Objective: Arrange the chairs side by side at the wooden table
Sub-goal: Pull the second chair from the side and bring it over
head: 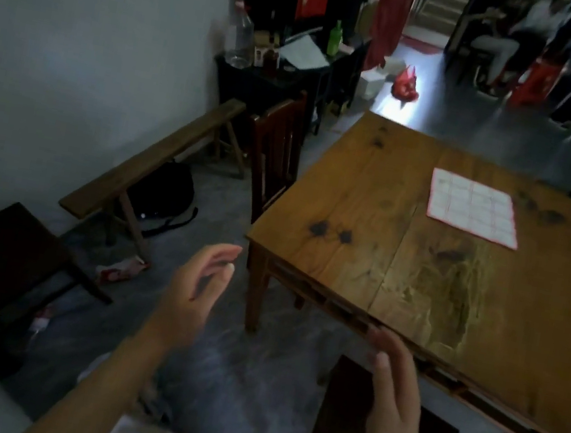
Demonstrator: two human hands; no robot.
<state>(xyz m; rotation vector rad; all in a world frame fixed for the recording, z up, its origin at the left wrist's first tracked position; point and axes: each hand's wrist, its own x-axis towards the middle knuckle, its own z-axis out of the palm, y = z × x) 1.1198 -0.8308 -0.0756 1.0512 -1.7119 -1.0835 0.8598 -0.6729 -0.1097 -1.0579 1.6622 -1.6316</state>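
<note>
My left hand (193, 284) and right hand (396, 400) hang open and empty before the wooden counter (372, 212). One chair (276, 153) stands tucked at its left side; a dark seat (346, 425) sits below my right hand at the near edge; a cloth (473, 205) lies on top.

Dim room, daylight glare from far doorway (433, 9), soft motion blur, wide-angle edge bending

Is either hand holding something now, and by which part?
Nothing is held. The left hand and the right hand are both open in the air, touching no chair.
</note>
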